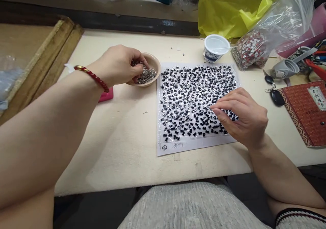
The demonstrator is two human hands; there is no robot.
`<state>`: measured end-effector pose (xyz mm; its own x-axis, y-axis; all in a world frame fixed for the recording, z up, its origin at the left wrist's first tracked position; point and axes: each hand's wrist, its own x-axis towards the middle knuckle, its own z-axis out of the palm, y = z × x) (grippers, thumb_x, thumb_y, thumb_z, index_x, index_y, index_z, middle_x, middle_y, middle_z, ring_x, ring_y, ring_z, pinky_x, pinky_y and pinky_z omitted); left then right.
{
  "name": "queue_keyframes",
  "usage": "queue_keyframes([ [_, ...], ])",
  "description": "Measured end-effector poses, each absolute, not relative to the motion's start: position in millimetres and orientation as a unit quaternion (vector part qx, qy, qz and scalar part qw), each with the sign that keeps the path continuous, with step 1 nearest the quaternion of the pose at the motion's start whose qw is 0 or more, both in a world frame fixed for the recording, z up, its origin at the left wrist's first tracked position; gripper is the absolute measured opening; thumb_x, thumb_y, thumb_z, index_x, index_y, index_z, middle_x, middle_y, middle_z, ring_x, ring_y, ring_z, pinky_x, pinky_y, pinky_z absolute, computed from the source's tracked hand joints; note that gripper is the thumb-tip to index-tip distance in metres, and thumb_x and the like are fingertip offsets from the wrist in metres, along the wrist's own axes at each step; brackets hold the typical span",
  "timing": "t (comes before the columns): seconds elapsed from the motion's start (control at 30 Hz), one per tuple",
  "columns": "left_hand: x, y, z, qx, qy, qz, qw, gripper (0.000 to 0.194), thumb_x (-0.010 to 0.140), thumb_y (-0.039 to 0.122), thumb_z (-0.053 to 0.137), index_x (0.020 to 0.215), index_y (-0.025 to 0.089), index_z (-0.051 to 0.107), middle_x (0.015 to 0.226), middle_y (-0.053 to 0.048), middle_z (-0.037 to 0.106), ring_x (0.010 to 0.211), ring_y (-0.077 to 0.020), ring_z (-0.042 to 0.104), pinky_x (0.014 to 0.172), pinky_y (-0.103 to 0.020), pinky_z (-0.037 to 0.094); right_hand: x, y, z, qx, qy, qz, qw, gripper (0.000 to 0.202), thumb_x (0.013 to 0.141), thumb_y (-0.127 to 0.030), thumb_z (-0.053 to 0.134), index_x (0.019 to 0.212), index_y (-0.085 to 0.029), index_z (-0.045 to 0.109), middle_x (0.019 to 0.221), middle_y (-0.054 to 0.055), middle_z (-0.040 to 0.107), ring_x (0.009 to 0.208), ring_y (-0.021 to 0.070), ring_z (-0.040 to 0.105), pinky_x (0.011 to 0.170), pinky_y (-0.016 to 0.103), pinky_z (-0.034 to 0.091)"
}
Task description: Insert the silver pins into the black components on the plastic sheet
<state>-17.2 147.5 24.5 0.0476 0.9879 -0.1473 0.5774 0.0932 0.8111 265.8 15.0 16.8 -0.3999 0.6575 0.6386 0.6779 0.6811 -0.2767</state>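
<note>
My left hand (124, 64), with a red and gold bracelet on its wrist, has its fingertips in a round beige bowl (156, 76) of small metal pins (147, 76); its fingers are curled and what they pinch is hidden. A white sheet (198, 143) lies right of the bowl, covered in rows of small black pieces (191, 100), some with thin pins standing up at the far edge. Over the sheet's right side is my right hand (216, 109), thumb and forefinger pressed together; anything between them is too small to name.
Behind the sheet stands a white and blue cup (216, 47). Bags of red and white pieces (251, 47), a yellow bag (229, 12), keys (277, 97) and a red notebook (309, 112) lie to the right. A wooden frame (54, 52) is at the left; a pink object (106, 95) sits under my left wrist.
</note>
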Motion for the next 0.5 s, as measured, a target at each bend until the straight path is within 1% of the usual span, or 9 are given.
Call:
queue_keyframes([
  [0.07, -16, 145, 25, 0.584, 0.638, 0.296, 0.405, 0.021, 0.082, 0.005, 0.057, 0.067, 0.015, 0.066, 0.054, -0.001, 0.049, 0.077, -0.0207, 0.055, 0.093, -0.050, 0.042, 266, 15, 17, -0.398, -0.836, -0.012, 0.376, 0.007, 0.082, -0.015, 0.063, 0.082, -0.022, 0.063, 0.072, 0.001, 0.068, 0.070, 0.0149, 0.063, 0.068, 0.034, 0.051],
  [0.13, -15, 143, 24, 0.549, 0.629, 0.330, 0.441, 0.024, 0.086, 0.005, 0.054, 0.066, 0.014, 0.064, 0.054, -0.001, 0.049, 0.067, -0.0170, 0.052, 0.089, -0.050, 0.042, 266, 14, 17, -0.400, -0.836, -0.008, 0.376, 0.007, 0.082, -0.015, 0.063, 0.082, -0.022, 0.063, 0.073, 0.001, 0.068, 0.070, 0.0151, 0.063, 0.068, 0.034, 0.051],
  [0.23, -13, 143, 25, 0.486, 0.591, 0.378, 0.521, 0.027, 0.088, 0.001, 0.048, 0.069, 0.014, 0.062, 0.058, -0.002, 0.052, 0.059, -0.0117, 0.044, 0.079, -0.040, 0.044, 266, 14, 17, -0.400, -0.837, 0.000, 0.373, 0.008, 0.082, -0.014, 0.063, 0.082, -0.022, 0.063, 0.073, 0.001, 0.068, 0.070, 0.0157, 0.063, 0.068, 0.034, 0.051],
  [0.33, -14, 144, 29, 0.401, 0.555, 0.425, 0.592, 0.027, 0.088, -0.001, 0.043, 0.073, 0.016, 0.058, 0.059, -0.001, 0.048, 0.056, -0.0106, 0.036, 0.065, -0.030, 0.041, 266, 13, 17, -0.398, -0.839, 0.005, 0.372, 0.009, 0.081, -0.013, 0.064, 0.083, -0.022, 0.063, 0.073, 0.002, 0.069, 0.070, 0.0167, 0.063, 0.068, 0.035, 0.051],
  [0.4, -15, 144, 33, 0.343, 0.533, 0.450, 0.629, 0.025, 0.090, 0.004, 0.039, 0.076, 0.019, 0.054, 0.056, -0.001, 0.043, 0.056, -0.0124, 0.032, 0.057, -0.029, 0.037, 267, 13, 17, -0.398, -0.839, 0.006, 0.371, 0.010, 0.081, -0.013, 0.064, 0.084, -0.023, 0.063, 0.074, 0.002, 0.069, 0.070, 0.0170, 0.063, 0.067, 0.035, 0.051],
  [0.5, -16, 143, 38, 0.276, 0.506, 0.477, 0.663, 0.023, 0.093, 0.016, 0.033, 0.077, 0.022, 0.048, 0.057, -0.002, 0.040, 0.054, -0.0137, 0.028, 0.050, -0.031, 0.032, 267, 13, 17, -0.395, -0.841, 0.004, 0.370, 0.011, 0.081, -0.013, 0.064, 0.085, -0.023, 0.063, 0.073, 0.002, 0.068, 0.069, 0.0166, 0.063, 0.067, 0.034, 0.051],
])
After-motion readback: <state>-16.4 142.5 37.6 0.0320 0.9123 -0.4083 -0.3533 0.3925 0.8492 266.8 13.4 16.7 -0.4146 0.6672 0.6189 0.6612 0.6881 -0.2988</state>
